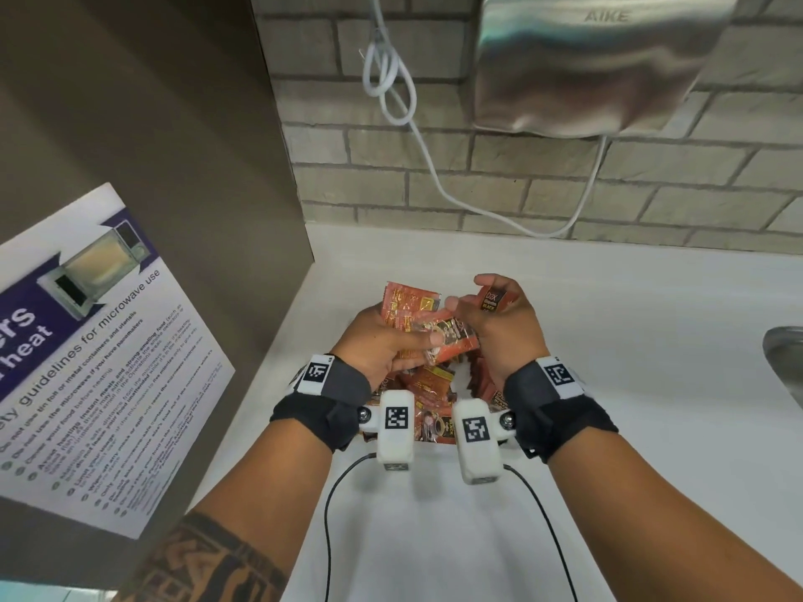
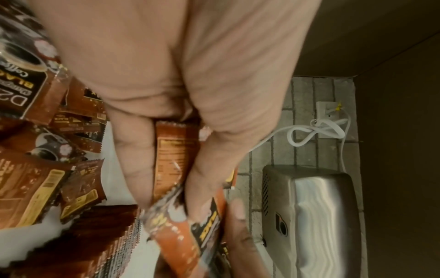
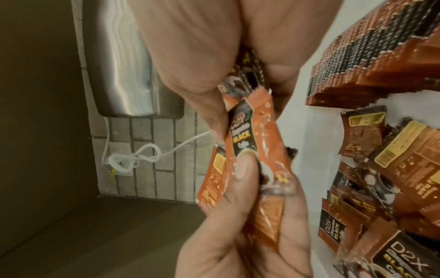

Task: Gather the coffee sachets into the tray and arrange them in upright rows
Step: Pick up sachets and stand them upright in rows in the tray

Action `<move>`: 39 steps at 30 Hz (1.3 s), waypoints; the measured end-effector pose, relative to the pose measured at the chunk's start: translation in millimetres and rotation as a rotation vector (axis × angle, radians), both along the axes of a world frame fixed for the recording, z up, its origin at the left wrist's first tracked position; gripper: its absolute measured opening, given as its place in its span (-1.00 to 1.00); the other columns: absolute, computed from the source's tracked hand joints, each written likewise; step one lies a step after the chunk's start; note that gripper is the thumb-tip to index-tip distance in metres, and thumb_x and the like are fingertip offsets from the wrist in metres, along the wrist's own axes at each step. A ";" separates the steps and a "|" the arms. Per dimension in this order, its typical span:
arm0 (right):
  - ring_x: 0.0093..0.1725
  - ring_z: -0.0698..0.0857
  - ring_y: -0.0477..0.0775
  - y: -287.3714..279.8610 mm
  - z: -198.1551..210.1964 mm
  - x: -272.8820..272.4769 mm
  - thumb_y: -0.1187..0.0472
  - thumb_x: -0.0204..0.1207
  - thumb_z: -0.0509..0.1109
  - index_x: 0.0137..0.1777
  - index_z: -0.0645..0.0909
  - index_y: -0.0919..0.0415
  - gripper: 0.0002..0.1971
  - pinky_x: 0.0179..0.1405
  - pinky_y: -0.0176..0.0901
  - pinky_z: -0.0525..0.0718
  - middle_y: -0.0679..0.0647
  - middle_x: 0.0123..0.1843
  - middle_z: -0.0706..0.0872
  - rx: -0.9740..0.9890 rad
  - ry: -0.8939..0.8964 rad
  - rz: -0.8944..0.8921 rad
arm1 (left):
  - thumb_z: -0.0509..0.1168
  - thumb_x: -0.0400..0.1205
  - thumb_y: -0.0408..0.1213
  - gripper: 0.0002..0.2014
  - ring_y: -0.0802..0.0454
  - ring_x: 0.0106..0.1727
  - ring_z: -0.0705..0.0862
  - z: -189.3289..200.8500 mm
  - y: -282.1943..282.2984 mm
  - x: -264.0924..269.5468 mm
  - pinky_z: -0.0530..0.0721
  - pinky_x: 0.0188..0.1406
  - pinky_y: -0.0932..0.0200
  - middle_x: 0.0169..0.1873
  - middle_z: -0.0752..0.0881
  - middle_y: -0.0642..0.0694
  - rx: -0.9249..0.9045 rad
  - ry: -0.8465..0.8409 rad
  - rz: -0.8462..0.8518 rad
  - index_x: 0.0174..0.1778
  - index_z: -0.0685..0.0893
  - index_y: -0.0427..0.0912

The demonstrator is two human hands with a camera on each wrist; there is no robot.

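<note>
Over the tray [image 3: 302, 131] we've got our left hand [image 1: 382, 341] and right hand [image 1: 504, 328] each gripping loose sachets [image 1: 434, 336]; probably squaring them next, then slotting them beside the upright row [image 3: 371, 62].

Your left hand [image 1: 382, 341] grips a fan of sachets [image 1: 410, 317], orange-red with yellow panels and a black-and-gold label. Your right hand [image 1: 504, 323] pinches one sachet [image 1: 493, 299], orange with a black label lettered white and yellow. Below both hands lie loose sachets [image 3: 390, 159], brown-orange with yellow blocks, beside an upright row [image 3: 371, 56] striped orange and black. Above your hands hangs a brushed silver dryer [image 1: 599, 63] on grey brick.
</note>
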State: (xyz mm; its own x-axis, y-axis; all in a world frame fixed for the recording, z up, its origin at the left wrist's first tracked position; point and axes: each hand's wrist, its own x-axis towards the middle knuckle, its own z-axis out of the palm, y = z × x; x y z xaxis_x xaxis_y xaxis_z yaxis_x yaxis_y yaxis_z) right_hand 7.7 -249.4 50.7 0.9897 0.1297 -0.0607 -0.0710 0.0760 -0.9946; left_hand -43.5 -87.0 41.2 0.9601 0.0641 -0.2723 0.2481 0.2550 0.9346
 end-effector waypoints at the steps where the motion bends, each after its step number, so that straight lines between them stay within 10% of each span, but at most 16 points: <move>1: 0.00 0.84 0.16 1.9 -2.1 -1.0 0.14 0.32 0.71 0.24 0.54 0.04 -0.46 0.01 0.08 0.80 0.17 0.02 0.83 -0.012 0.005 0.006 | 0.57 0.46 -0.50 -0.52 -0.17 0.17 0.81 0.1 -0.6 0.1 0.78 0.16 -0.13 0.14 0.83 -0.22 -0.023 -0.020 0.026 0.32 0.71 -0.27; 6: -0.13 0.82 0.20 8.6 -12.2 -8.7 -0.29 0.03 0.74 0.21 0.58 -0.19 -0.27 0.08 0.36 0.76 0.16 -0.01 0.85 -0.143 0.046 0.138 | 0.48 0.58 -0.45 -0.60 -0.13 0.19 0.80 -1.3 -1.3 2.8 0.82 -0.02 0.08 0.18 0.80 -0.30 -0.188 -0.047 0.183 0.34 0.66 -0.45; 15: 0.20 0.78 0.26 2.2 8.0 2.6 0.56 0.54 0.22 0.44 0.57 0.13 -0.47 0.13 0.15 0.75 0.29 0.20 0.78 0.217 0.123 0.081 | 0.30 0.73 -0.37 -0.78 -0.11 0.01 0.83 0.6 8.8 9.4 0.84 -0.14 0.03 0.08 0.81 -0.24 -0.387 -0.045 0.306 0.28 0.65 -0.30; 24: -0.33 0.73 0.09 16.5 9.5 -5.4 0.26 0.52 0.54 0.11 0.67 -0.05 -0.75 -0.15 0.13 0.77 0.04 -0.28 0.78 -0.235 -0.059 0.216 | 0.32 0.72 -0.01 -0.66 -0.09 0.09 0.83 3.0 6.7 9.4 0.81 -0.03 0.04 0.09 0.84 -0.15 -0.159 -0.054 0.173 0.27 0.72 -0.16; 29: -0.07 0.72 -0.07 11.9 6.6 -3.1 0.36 0.48 0.53 -0.15 0.71 -0.01 -0.79 -0.01 -0.27 0.64 -0.01 -0.06 0.77 -0.319 -0.334 0.164 | 0.19 0.80 -0.07 -0.70 -0.12 -0.28 0.76 2.2 15.3 10.1 0.83 -0.29 0.00 -0.14 0.78 -0.23 -0.242 0.079 0.291 0.11 0.68 -0.24; 33: 0.05 0.66 -0.11 12.2 3.5 -3.6 0.52 0.42 0.44 -0.29 0.69 -0.05 -0.63 0.01 -0.48 0.54 0.01 0.05 0.65 -0.435 -0.414 0.161 | 0.23 0.78 -0.30 -0.76 -0.17 -0.05 0.80 2.1 19.4 9.7 0.84 -0.21 0.02 0.06 0.78 -0.32 -0.287 0.031 0.203 0.25 0.66 -0.37; 39: -0.07 0.78 0.05 13.4 -2.1 -1.7 0.53 0.54 0.32 -0.10 0.73 0.05 -0.66 -0.07 0.07 0.74 0.03 0.00 0.79 -0.304 -0.295 0.142 | 0.33 0.70 -0.44 -0.89 -0.04 -0.09 0.83 -0.6 17.5 9.9 0.81 -0.18 0.14 -0.05 0.82 -0.26 -0.227 -0.075 0.169 0.08 0.69 -0.39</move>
